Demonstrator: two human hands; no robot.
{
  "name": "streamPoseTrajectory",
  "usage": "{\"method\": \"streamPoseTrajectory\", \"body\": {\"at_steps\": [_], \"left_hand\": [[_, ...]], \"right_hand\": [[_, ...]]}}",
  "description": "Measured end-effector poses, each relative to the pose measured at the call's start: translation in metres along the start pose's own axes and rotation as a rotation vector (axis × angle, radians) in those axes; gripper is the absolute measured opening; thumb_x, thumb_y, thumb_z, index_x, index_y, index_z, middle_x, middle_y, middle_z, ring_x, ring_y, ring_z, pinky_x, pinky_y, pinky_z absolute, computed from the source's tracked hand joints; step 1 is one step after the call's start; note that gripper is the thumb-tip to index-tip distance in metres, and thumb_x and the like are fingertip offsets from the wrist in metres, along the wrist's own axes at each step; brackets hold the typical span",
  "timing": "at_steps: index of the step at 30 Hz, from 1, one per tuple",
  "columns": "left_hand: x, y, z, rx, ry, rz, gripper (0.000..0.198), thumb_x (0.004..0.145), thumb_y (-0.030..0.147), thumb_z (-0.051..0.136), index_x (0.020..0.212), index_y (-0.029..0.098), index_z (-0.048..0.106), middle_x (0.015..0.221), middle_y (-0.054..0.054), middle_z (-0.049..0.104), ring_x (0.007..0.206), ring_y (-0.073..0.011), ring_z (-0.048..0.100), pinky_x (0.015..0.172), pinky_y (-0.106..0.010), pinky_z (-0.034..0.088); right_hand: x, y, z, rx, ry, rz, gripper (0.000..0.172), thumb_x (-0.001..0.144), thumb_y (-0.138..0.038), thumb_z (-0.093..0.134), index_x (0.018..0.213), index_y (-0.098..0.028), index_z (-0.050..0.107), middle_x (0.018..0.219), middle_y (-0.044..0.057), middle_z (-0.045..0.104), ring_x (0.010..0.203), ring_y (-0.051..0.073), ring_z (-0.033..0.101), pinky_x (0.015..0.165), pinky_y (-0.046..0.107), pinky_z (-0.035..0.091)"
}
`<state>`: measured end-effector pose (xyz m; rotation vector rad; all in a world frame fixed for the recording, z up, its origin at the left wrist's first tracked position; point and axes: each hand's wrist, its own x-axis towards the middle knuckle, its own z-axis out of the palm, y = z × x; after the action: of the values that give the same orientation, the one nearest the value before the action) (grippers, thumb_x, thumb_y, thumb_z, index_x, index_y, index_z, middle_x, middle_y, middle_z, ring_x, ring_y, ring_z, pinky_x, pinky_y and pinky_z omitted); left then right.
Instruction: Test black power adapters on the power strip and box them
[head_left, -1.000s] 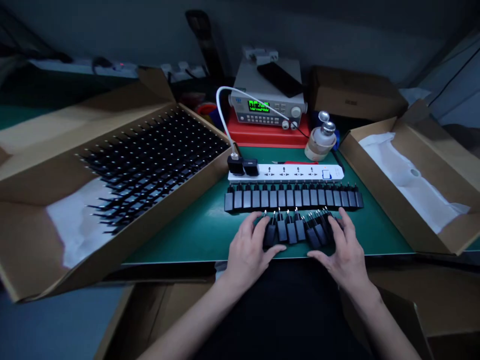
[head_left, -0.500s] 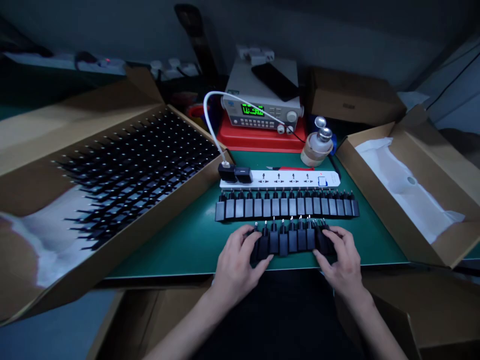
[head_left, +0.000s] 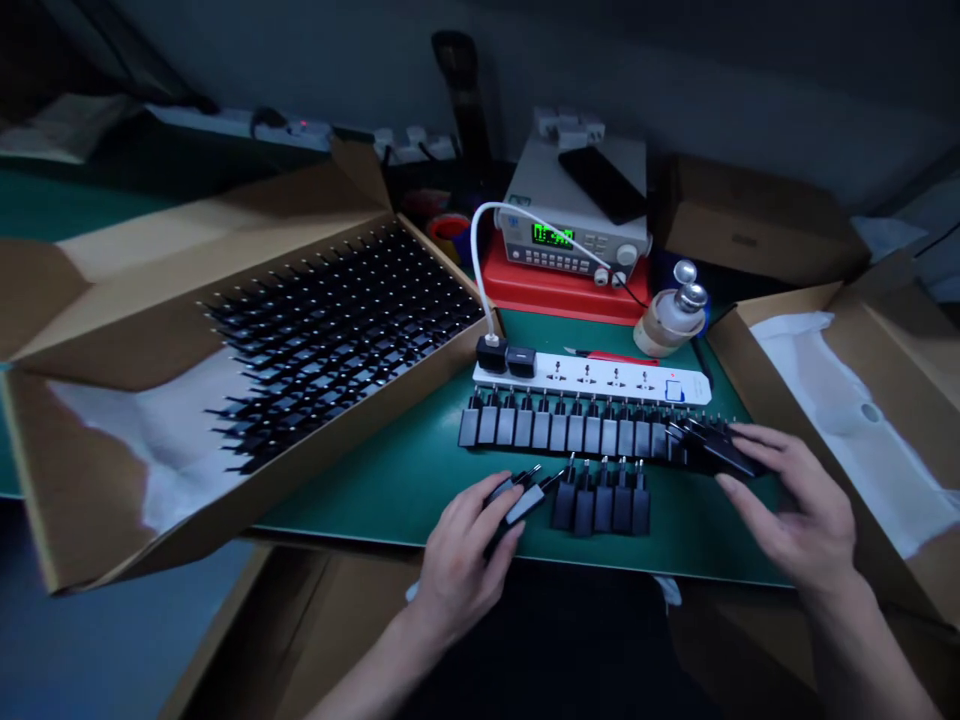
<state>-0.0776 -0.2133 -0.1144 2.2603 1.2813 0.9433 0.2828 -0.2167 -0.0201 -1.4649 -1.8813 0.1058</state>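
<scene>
Holding chargers [head_left: 712,447]; left hand [head_left: 457,570], right hand [head_left: 795,510] now apart

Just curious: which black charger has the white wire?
The left charger on the power strip; the white cable enters its top, the other has none.

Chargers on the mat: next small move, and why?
Probably lower the chargers in the left hand onto the green mat, at the left end of the short row of chargers. That spot looks free and the row's upright chargers stand close together, while the right hand is occupied with a clump of chargers at the end of the back row.
</scene>
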Motion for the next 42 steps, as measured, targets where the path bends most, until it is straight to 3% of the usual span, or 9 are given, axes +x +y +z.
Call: {"method": "streamPoseTrajectory", "body": {"at_steps": [5,9,14,19,22,25,31,35,42], "left_hand": [[0.025,0.002,-0.037,-0.035,0.021,0.063,0.041,0.093,0.011,0.058,0.133,0.020,0.056,0.130,-0.014,0.059,0.117,-0.0276,0.060,0.092,-0.044,0.053],[0.087,0.013,-0.058,0.124,-0.009,0.256,0.037,0.091,0.010,0.058,0.128,0.017,0.058,0.129,-0.016,0.058,0.115,-0.0292,0.058,0.092,-0.045,0.052],[0.179,0.027,-0.044,0.443,-0.262,0.412,0.033,0.089,0.009,0.053,0.120,0.014,0.064,0.119,-0.016,0.059,0.108,-0.0310,0.055,0.088,-0.047,0.053],[0.230,0.043,-0.022,0.607,-0.599,0.465,0.035,0.077,0.006,0.059,0.110,0.014,0.067,0.108,-0.014,0.058,0.102,-0.0301,0.054,0.079,-0.040,0.051],[0.242,0.047,-0.018,0.609,-0.679,0.444,0.031,0.078,0.006,0.058,0.107,0.013,0.068,0.106,-0.014,0.058,0.102,-0.0299,0.054,0.077,-0.038,0.050],[0.246,0.041,-0.021,0.573,-0.673,0.404,0.035,0.078,0.004,0.058,0.110,0.013,0.069,0.107,-0.013,0.061,0.102,-0.0290,0.056,0.079,-0.038,0.050],[0.246,0.023,-0.036,0.551,-0.589,0.382,0.039,0.073,0.000,0.052,0.106,0.012,0.068,0.095,-0.010,0.067,0.092,-0.0254,0.062,0.075,-0.036,0.051],[0.244,0.023,-0.034,0.558,-0.670,0.407,0.050,0.064,-0.002,0.051,0.110,0.010,0.065,0.092,-0.009,0.070,0.088,-0.0259,0.066,0.077,-0.037,0.052],[0.236,0.012,-0.029,0.545,-0.580,0.405,0.064,0.063,-0.003,0.051,0.125,0.007,0.059,0.101,-0.011,0.072,0.095,-0.0261,0.068,0.083,-0.037,0.053]], "right_hand": [[0.083,0.012,0.012,-0.148,-0.270,-0.221,0.031,0.090,-0.019,0.064,0.121,-0.017,0.066,0.125,0.014,0.063,0.110,0.028,0.064,0.090,0.043,0.057],[0.126,0.011,0.035,-0.346,-0.510,-0.392,0.029,0.087,-0.010,0.060,0.114,-0.013,0.069,0.121,0.017,0.061,0.107,0.031,0.062,0.083,0.044,0.056],[0.157,-0.010,0.062,-0.522,-0.787,-0.428,0.022,0.082,-0.007,0.065,0.103,-0.013,0.070,0.107,0.015,0.063,0.095,0.028,0.062,0.073,0.037,0.050],[0.171,-0.019,0.063,-0.542,-0.872,-0.305,0.015,0.090,-0.020,0.068,0.103,-0.014,0.067,0.103,0.012,0.063,0.088,0.024,0.062,0.066,0.032,0.043],[0.170,-0.007,0.052,-0.486,-0.865,-0.244,0.017,0.088,-0.025,0.073,0.100,-0.014,0.066,0.101,0.010,0.064,0.091,0.024,0.062,0.070,0.032,0.043],[0.160,0.010,0.047,-0.456,-0.802,-0.206,0.011,0.089,-0.014,0.065,0.101,-0.015,0.064,0.097,0.009,0.065,0.089,0.023,0.063,0.072,0.033,0.045],[0.132,0.026,0.064,-0.434,-0.739,-0.254,0.040,0.079,0.001,0.056,0.118,-0.009,0.059,0.104,0.015,0.067,0.097,0.028,0.065,0.079,0.038,0.052],[0.125,0.031,0.071,-0.406,-0.690,-0.245,0.053,0.082,-0.003,0.051,0.135,-0.007,0.050,0.116,0.019,0.066,0.110,0.031,0.064,0.090,0.042,0.055],[0.118,0.039,0.073,-0.355,-0.616,-0.248,0.049,0.089,-0.011,0.048,0.138,-0.007,0.048,0.115,0.020,0.065,0.107,0.031,0.064,0.087,0.046,0.057]]}}
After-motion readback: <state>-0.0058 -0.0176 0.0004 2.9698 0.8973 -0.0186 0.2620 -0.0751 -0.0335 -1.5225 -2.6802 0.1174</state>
